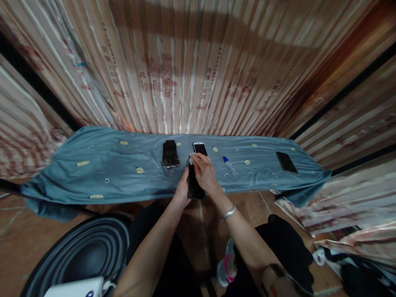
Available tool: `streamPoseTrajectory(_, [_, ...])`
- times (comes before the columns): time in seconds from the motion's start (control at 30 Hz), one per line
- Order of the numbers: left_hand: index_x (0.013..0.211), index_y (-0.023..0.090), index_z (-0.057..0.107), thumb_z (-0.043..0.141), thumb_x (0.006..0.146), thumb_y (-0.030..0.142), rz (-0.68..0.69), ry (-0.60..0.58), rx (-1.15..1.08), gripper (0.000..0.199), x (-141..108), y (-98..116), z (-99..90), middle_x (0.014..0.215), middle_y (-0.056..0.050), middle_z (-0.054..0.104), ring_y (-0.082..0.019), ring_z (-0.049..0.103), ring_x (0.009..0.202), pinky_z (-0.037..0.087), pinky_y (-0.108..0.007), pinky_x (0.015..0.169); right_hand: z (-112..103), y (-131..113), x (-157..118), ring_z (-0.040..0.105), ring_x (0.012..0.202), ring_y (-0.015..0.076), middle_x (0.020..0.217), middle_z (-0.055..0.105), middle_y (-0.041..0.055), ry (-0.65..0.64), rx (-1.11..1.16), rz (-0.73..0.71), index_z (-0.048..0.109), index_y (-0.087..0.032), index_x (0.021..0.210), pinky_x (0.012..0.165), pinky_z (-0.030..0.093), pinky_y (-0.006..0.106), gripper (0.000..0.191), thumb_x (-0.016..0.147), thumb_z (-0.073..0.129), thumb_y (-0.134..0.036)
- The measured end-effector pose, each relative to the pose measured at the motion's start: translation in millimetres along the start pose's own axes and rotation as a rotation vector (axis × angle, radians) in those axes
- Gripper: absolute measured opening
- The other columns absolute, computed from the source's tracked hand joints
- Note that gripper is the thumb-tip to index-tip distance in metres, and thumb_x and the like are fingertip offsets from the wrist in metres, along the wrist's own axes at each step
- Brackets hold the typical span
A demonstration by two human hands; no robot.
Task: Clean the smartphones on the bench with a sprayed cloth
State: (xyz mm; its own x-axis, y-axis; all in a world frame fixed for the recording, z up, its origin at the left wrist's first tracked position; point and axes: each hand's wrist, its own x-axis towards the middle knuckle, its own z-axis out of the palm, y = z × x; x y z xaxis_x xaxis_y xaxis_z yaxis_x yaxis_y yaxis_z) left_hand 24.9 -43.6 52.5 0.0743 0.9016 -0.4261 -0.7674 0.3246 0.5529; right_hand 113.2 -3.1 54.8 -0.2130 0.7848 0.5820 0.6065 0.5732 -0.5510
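Observation:
A black phone (pixel 194 185) is in my left hand (pixel 182 190), whose fingers are closed round its left edge near the front of the cloth-covered table. My right hand (pixel 204 172) is pinched over the phone's top end, on a small whitish piece (pixel 192 158) whose kind I cannot make out. Just behind my right hand lies a white-framed phone (pixel 200 147), partly covered by the fingers. To the left is a dark phone (pixel 170 154) with parts showing at its lower edge. A clear tube with a blue cap (pixel 229 165) rests to the right of my hands.
Blue patterned cloth (pixel 123 181) covers the long narrow table. Another dark phone or flat panel (pixel 286 162) lies at its right end. Curtains (pixel 185 74) hang behind. A black ribbed round object (pixel 89 251) and a white box (pixel 77 287) are at lower left.

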Motion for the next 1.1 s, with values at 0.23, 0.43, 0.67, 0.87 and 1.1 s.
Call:
streamPoseTrajectory(0.23, [0.099, 0.014, 0.070, 0.035, 0.099, 0.042, 0.064, -0.025, -0.073, 0.045, -2, 6, 0.6, 0.092, -0.007, 0.075, -0.019, 0.068, 0.103, 0.054, -0.029, 0.090, -2, -20, -24, 0.056, 0.112, 0.0228, 0.117, 0.065, 0.0087, -0.043, 0.032, -0.081, 0.067, -0.022, 0.119, 0.102, 0.045, 0.038, 0.038, 0.093, 0.040, -0.013])
streamPoseTrajectory(0.43, [0.098, 0.013, 0.070, 0.043, 0.090, 0.063, 0.036, -0.068, -0.059, 0.057, -2, 12, -8.3, 0.081, -0.009, 0.074, -0.022, 0.072, 0.086, 0.058, -0.031, 0.077, -3, -43, -51, 0.056, 0.111, 0.0234, 0.120, 0.065, 0.0096, -0.071, 0.069, -0.052, 0.067, -0.021, 0.119, 0.103, 0.045, 0.041, 0.033, 0.095, 0.044, -0.019])
streamPoseTrajectory(0.67, [0.104, 0.010, 0.070, 0.039, 0.091, 0.062, 0.016, -0.095, -0.073, 0.062, -4, 19, -12.1, 0.080, -0.011, 0.075, -0.022, 0.073, 0.077, 0.059, -0.032, 0.071, -2, -57, -72, 0.059, 0.107, 0.0219, 0.117, 0.067, 0.0096, -0.031, 0.052, -0.062, 0.067, -0.021, 0.119, 0.100, 0.048, 0.038, 0.031, 0.097, 0.046, -0.021])
streamPoseTrajectory(0.87, [0.100, 0.010, 0.069, 0.042, 0.094, 0.053, 0.005, -0.078, -0.095, 0.051, -2, 24, -13.1, 0.079, -0.011, 0.075, -0.020, 0.072, 0.070, 0.059, -0.030, 0.066, -7, -52, -82, 0.060, 0.103, 0.0220, 0.113, 0.068, 0.0108, -0.015, 0.019, -0.128, 0.065, -0.020, 0.121, 0.093, 0.051, 0.038, 0.033, 0.098, 0.042, -0.019])
streamPoseTrajectory(1.1, [0.100, 0.011, 0.069, 0.038, 0.096, 0.047, 0.032, -0.094, -0.142, 0.048, 1, 26, -13.9, 0.082, -0.012, 0.075, -0.023, 0.073, 0.082, 0.059, -0.033, 0.073, -15, -31, -83, 0.059, 0.105, 0.0217, 0.114, 0.068, 0.0124, 0.011, -0.017, -0.112, 0.065, -0.016, 0.120, 0.095, 0.050, 0.037, 0.032, 0.098, 0.042, -0.017])
